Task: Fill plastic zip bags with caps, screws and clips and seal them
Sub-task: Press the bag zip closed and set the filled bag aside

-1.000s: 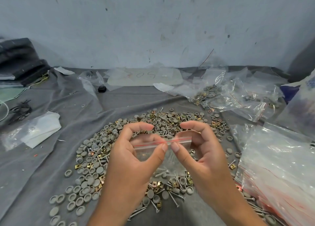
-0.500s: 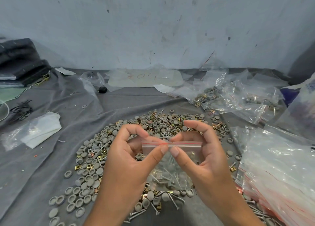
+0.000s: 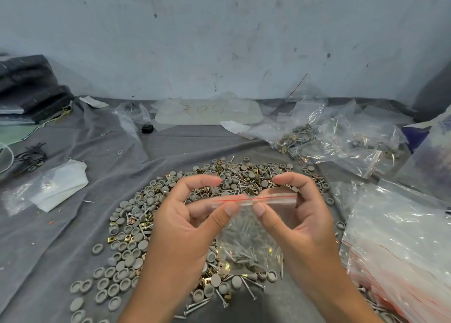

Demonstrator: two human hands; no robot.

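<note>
A small clear zip bag (image 3: 246, 247) with a red line along its top strip hangs between both hands over the pile. Screws, grey caps and gold clips lie in its bottom. My left hand (image 3: 185, 227) pinches the strip with thumb and fingers near its left half. My right hand (image 3: 300, 222) pinches it just to the right, thumbs almost touching. Below spreads a wide pile of grey caps, screws and gold clips (image 3: 136, 225) on the grey cloth (image 3: 61, 244).
A stack of empty red-lined zip bags (image 3: 400, 247) lies at the right. Filled bags (image 3: 317, 137) sit at the back right. A white folded packet (image 3: 51, 188) lies left, a small black object (image 3: 147, 128) and a plastic sheet marked 50 (image 3: 210, 111) at the back.
The bag has shifted a little to the right and the strip now runs out past my right fingers. Both thumbs stay pressed on the strip.
</note>
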